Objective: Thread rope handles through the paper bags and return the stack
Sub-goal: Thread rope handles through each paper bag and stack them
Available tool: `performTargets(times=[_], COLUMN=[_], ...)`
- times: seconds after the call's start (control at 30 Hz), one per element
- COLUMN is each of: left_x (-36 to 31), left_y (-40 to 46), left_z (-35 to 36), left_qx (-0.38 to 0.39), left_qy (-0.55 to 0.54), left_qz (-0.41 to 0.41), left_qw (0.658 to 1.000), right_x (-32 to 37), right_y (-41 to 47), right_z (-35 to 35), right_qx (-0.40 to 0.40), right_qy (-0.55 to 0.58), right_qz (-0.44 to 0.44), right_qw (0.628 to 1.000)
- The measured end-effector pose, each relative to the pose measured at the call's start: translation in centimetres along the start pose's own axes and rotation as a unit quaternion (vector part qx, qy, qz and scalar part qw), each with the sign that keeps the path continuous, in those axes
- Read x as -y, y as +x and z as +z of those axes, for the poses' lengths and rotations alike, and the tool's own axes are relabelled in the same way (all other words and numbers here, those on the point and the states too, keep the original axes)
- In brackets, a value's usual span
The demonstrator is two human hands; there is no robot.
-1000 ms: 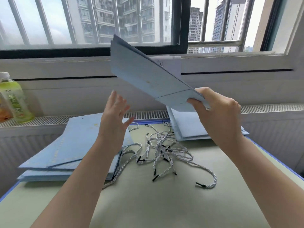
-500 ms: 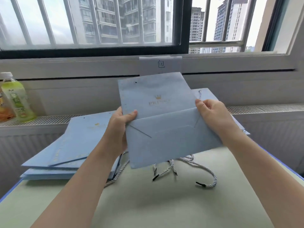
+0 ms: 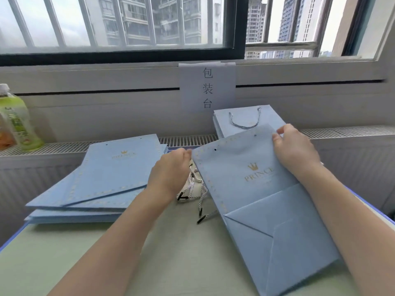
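On the tabletop (image 3: pixel 171 263), label by label:
Bag: the flat blue paper bag (image 3: pixel 256 189) lies with its long axis running away from the person, holes at the far end.
Left hand (image 3: pixel 171 169): grip pinches the bag's far left corner.
Right hand (image 3: pixel 295 148): grip pinches the far right edge.
Ropes: the rope handles (image 3: pixel 196 189) lie just left of the bag, beneath the left hand, so that hand is nearer.

Flat blue bag held at its top corners over the surface

The left hand (image 3: pixel 171 169) pinches the bag (image 3: pixel 252 189) at its top left corner; the right hand (image 3: pixel 296 148) grips the top right. Ropes (image 3: pixel 195 189) lie between the bag and a left stack (image 3: pixel 102 178). A handled bag (image 3: pixel 245 120) lies behind.
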State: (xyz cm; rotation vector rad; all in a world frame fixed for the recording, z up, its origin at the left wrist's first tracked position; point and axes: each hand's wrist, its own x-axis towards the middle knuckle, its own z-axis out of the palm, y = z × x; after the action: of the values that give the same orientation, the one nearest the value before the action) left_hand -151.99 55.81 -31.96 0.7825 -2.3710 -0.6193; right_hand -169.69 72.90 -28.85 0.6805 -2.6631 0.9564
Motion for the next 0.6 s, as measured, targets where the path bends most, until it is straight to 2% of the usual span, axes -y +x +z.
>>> performTargets(times=[0.03,0.1,0.2,0.3,0.4,0.47,0.53,0.6], left_x=[0.5,0.7,0.3,0.1,-0.1,-0.2,-0.3,-0.5], left_y=[0.1,0.0,-0.5,-0.9,-1.1,-1.1,-1.0,-1.0], left_z=[0.3,0.9,1.8,2.0,1.5,1.3,1.2,0.8], left_qx=[0.002,0.053,0.105,0.108,0.103,0.076,0.013,-0.072], left_qy=[0.058,0.133,0.254,0.292,0.283,0.234,0.144,0.043], left_qz=[0.011,0.035,0.084,0.098,0.092,0.081,0.070,0.064], left_qw=[0.998,0.989,0.958,0.945,0.949,0.966,0.987,0.994], right_x=[-0.1,-0.2,-0.4,-0.4,-0.3,-0.4,-0.6,-0.7], right_y=[0.0,0.1,0.3,0.3,0.3,0.4,0.6,0.7], right_z=[0.1,0.3,0.4,0.5,0.5,0.2,-0.1,-0.5], right_qx=[0.020,0.054,0.078,0.110,0.142,0.136,0.132,0.135], right_qy=[-0.032,-0.071,-0.099,-0.106,-0.075,-0.040,-0.023,-0.025], right_qz=[0.015,0.043,0.060,0.043,0.028,0.026,0.032,0.039], right_qw=[0.999,0.995,0.990,0.987,0.987,0.990,0.991,0.990])
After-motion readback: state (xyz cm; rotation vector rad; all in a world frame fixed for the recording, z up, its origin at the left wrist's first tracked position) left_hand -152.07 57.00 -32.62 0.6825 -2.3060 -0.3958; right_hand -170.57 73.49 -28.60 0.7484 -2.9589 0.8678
